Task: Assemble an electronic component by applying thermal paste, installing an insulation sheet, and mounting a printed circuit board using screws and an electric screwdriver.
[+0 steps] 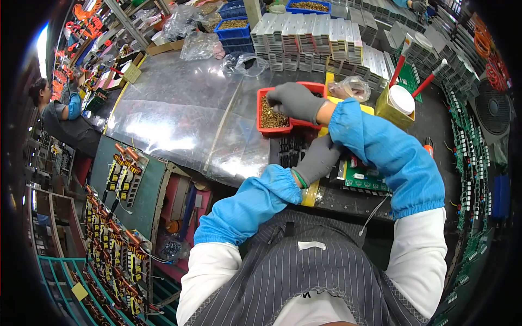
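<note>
My right hand [296, 102], in a grey glove, reaches over a red bin [274, 130] of small brass-coloured screws [270, 116]. Its fingers are bent together at the bin's far left side, and whatever they pinch is too small to make out. Nearer to me, my left hand [316, 160], also gloved, is curled beside a green circuit board [365, 182]. The right sleeve partly covers that hand's fingertips, so what it grips is hidden. A second red bin [315, 87] lies partly behind my right hand. Black parts [291, 151] sit in front of the bins.
Stacked metal brackets [304, 41] and blue bins [234, 30] stand at the back. A yellow container with a white round tub [401, 100] and red-handled tools is at the right. Coil assemblies [125, 174] lie on the left. A co-worker [60, 114] is at the far left.
</note>
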Demonstrator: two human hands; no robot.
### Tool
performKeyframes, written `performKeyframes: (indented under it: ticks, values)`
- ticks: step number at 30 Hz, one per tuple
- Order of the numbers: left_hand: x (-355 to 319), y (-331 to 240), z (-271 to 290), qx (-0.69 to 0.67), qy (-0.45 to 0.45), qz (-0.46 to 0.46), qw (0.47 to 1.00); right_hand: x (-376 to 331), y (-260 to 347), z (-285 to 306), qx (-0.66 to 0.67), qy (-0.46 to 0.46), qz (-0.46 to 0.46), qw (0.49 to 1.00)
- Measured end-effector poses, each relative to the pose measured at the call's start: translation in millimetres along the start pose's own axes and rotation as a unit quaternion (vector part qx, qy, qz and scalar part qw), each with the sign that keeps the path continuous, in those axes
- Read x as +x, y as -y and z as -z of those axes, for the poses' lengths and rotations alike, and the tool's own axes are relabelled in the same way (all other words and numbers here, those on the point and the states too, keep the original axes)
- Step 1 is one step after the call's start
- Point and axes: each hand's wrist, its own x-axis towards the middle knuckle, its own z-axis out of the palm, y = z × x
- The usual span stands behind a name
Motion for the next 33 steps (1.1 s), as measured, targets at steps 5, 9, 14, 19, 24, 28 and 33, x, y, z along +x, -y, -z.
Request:
performKeyframes:
  ticks: [5, 9, 14, 19, 24, 28, 33]
  values:
    - [5, 2, -1, 0.016, -0.056, -0.092, 0.994, -41, 9, 51, 0.006, -0.141, 0.090, 0.986]
    - [3, -3, 11, -0.016, -0.038, -0.041, 0.998, -137, 28, 97, -0.003, -0.126, 0.076, 0.989]
    - [-3, -17, 6, -0.070, -0.014, -0.054, 0.996, -262, 50, 90, 0.003, -0.091, -0.055, 0.994]
    - [-6, -13, 7, -0.091, 0.007, 0.006, 0.996, -293, 69, 58, -0.066, -0.110, -0.097, 0.987]
    - [-8, -12, 6, -0.071, -0.021, 0.010, 0.997, -336, 48, 84, -0.014, -0.227, -0.184, 0.956]
    - [-4, -16, 7, -0.066, -0.004, 0.005, 0.998, -435, -21, 94, -0.230, -0.088, -0.520, 0.818]
    - [-3, -28, 11, -0.067, 0.039, 0.039, 0.996, -500, -59, 40, -0.162, -0.066, -0.603, 0.779]
